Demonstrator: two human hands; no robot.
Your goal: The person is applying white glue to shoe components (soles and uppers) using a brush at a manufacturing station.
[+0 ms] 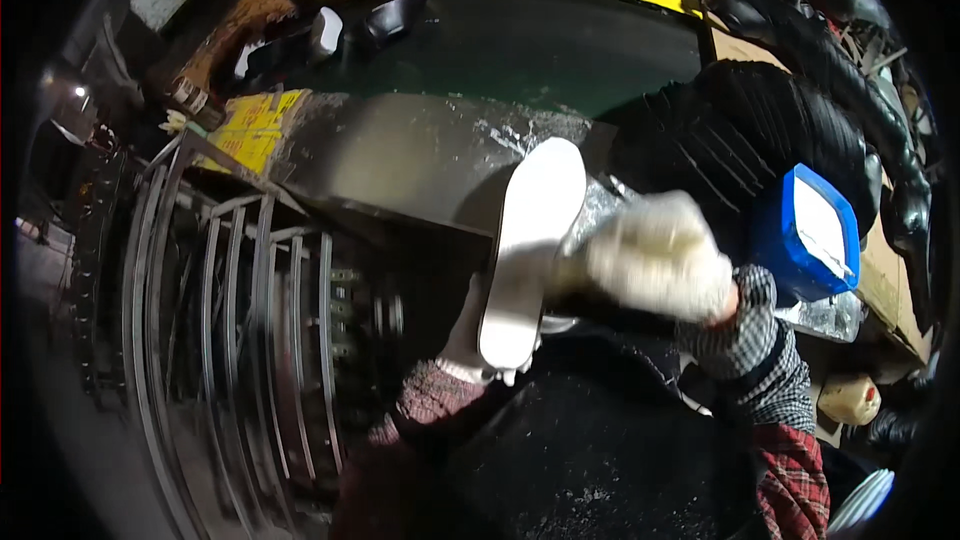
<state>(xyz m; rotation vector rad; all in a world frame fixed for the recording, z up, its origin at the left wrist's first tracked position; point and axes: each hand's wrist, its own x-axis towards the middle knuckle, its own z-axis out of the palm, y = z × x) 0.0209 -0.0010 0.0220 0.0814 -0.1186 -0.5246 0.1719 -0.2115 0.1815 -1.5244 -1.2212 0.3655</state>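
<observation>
A white shoe sole (541, 210) is held tilted upright in front of me, its broad end pointing away. My left hand (463, 348), in a white glove, is closed around its narrow lower end, with fingertips showing beyond the near edge. To the right of the sole, my right hand (655, 258), also in a pale glove, is smeared by motion. It looks closed, and a tan blurred shape sticks out from it towards the sole; what that is I cannot make out. The sole hides part of the left fingers.
Beyond the sole lies a worn dark work surface (400, 150). A metal rack (265, 320) with bent bars stands at the left. A blue container (815, 235) is at the right, beside black sheeting (740, 130). A pale plastic jug (849, 398) sits lower right.
</observation>
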